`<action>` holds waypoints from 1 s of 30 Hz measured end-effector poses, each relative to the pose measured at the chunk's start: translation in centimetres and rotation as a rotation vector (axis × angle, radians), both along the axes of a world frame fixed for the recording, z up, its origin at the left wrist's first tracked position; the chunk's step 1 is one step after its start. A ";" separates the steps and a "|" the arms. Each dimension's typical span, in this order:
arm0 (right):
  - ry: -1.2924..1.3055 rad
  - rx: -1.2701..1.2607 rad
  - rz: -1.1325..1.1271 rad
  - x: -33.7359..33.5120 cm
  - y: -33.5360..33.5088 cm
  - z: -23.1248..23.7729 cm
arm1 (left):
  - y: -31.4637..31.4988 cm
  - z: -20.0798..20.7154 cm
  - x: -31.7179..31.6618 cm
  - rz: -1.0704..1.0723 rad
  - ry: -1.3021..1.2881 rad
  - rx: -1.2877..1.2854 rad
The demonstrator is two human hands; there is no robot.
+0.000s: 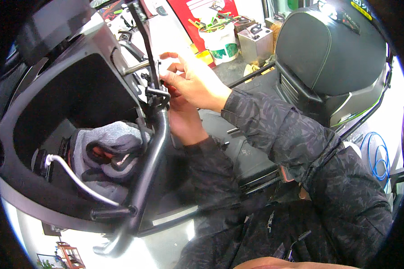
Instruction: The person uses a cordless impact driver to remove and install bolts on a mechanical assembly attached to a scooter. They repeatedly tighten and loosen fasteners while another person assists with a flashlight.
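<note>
My right hand (pixel 194 80) is at a black metal bracket (pixel 157 95) on an upright bar, its thumb and fingers bent toward the bar. Whatever lies between those fingertips is too small to make out. Below it, my left hand (pixel 187 122) reaches up behind the same bracket, with its fingers mostly hidden by the right hand and the metal. From the bracket a thick black tube (pixel 152 161) curves down in front of a scooter's open front compartment (pixel 83 85). A short silvery rod (pixel 137 67) sticks out beside the bar.
Grey cloth (pixel 107 139) lies in the compartment, with a white cable (pixel 78 179) running past it. At right is a black padded seat (pixel 330 51). A white bucket (pixel 220 42) of tools and a metal box (pixel 256 42) stand beyond. Blue hose (pixel 377 154) hangs far right.
</note>
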State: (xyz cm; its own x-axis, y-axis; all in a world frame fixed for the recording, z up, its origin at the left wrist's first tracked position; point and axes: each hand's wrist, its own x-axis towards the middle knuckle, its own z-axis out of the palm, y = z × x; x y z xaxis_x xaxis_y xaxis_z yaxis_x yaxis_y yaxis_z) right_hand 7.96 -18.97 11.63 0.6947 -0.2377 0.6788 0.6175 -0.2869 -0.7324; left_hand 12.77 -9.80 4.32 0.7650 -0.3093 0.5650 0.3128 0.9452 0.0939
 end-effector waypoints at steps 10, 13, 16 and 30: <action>0.029 0.336 0.015 -0.4 2.3 -0.6 | 0.0 1.9 -0.9 0.154 0.009 0.232; -0.036 0.186 -0.098 -0.3 2.0 -1.0 | -0.1 2.2 -1.9 0.147 -0.076 0.240; 0.111 0.224 0.033 -0.3 1.2 -1.5 | -0.3 2.3 -2.4 0.185 -0.107 0.250; -0.197 -0.100 -0.199 1.4 -0.6 -2.8 | -0.3 1.4 -1.5 0.451 -0.001 0.289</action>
